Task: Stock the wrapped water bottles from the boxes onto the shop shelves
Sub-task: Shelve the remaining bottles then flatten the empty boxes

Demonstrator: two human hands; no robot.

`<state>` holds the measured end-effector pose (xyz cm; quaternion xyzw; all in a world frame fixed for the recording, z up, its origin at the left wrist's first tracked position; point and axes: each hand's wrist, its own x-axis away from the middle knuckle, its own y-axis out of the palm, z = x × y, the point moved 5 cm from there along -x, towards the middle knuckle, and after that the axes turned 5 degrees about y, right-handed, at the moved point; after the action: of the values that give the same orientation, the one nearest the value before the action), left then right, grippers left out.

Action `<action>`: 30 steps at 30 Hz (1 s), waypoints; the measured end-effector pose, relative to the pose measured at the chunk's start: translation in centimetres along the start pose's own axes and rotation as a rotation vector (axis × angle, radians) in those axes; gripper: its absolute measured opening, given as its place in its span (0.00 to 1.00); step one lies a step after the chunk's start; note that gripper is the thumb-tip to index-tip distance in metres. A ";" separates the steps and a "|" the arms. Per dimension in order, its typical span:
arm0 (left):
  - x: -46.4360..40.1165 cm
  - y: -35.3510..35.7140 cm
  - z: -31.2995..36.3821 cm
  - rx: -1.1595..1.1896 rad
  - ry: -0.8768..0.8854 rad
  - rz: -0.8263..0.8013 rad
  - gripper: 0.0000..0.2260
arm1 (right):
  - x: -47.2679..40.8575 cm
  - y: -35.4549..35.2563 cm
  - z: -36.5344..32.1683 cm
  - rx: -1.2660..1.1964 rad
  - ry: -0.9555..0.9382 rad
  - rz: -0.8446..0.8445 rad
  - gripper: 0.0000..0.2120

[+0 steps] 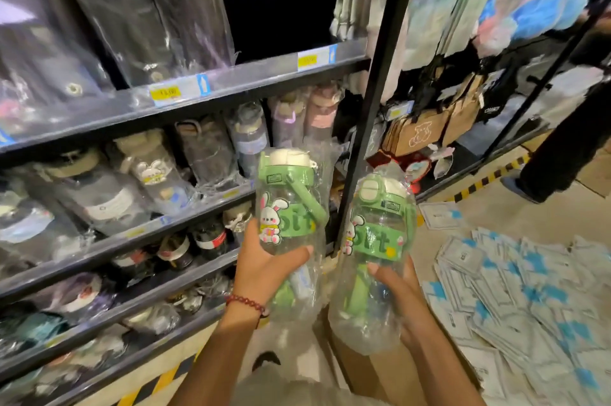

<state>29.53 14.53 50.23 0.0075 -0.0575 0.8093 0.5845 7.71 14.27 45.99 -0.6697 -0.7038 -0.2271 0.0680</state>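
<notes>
I hold two clear water bottles with green lids, green bands and rabbit stickers, each in a plastic wrap. My left hand (264, 268) grips the left bottle (291, 207) around its lower body. My right hand (401, 293) grips the right bottle (373, 240) from below. Both bottles are upright, side by side, in front of the grey shop shelves (185, 91). Those shelves carry several wrapped bottles (148, 170) on each level. A brown cardboard box (363, 369) sits on the floor below my right hand, mostly hidden.
A black upright post (377, 101) divides the shelves from a rack of hanging packets and bags (463, 25). Many white-and-blue packets (529, 299) cover the floor at right. A person's dark-trousered leg (568, 154) stands at far right. Yellow-black tape marks the floor edge.
</notes>
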 end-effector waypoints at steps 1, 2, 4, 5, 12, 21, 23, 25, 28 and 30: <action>-1.7 -0.1 1.1 -0.006 0.030 -0.024 0.30 | -1.1 0.9 -1.1 -0.012 -0.024 0.009 0.50; -3.2 -0.2 2.3 -0.008 0.059 -0.047 0.30 | -2.2 1.8 -2.2 -0.026 -0.054 0.020 0.47; -6.3 -0.5 4.7 -0.009 0.106 -0.071 0.29 | -4.2 3.7 -4.7 -0.043 -0.117 0.022 0.44; -7.8 -0.6 5.9 -0.004 0.133 -0.076 0.29 | -5.3 4.5 -6.0 -0.044 -0.145 0.024 0.45; -17.1 0.1 12.4 0.049 0.243 -0.049 0.28 | -12.4 8.8 -15.6 -0.006 -0.315 -0.044 0.46; -25.5 1.8 17.6 0.062 0.279 -0.020 0.23 | -21.5 10.2 -25.0 -0.033 -0.304 -0.090 0.27; -27.1 2.3 18.2 0.069 0.267 -0.003 0.29 | -23.6 10.5 -26.5 -0.040 -0.258 -0.107 0.32; -28.5 2.8 19.0 0.073 0.249 -0.011 0.33 | -25.4 10.9 -28.1 -0.018 -0.220 -0.126 0.46; -30.4 3.2 19.8 0.122 0.233 0.015 0.26 | -28.2 11.2 -30.1 0.007 -0.190 -0.147 0.36; -31.8 3.6 20.3 0.144 0.231 0.001 0.28 | -30.0 11.7 -31.0 -0.027 -0.107 -0.197 0.36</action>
<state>35.03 -18.69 67.59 -0.0437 0.0687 0.8070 0.5849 15.44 -25.76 64.16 -0.6093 -0.7656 -0.2063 -0.0012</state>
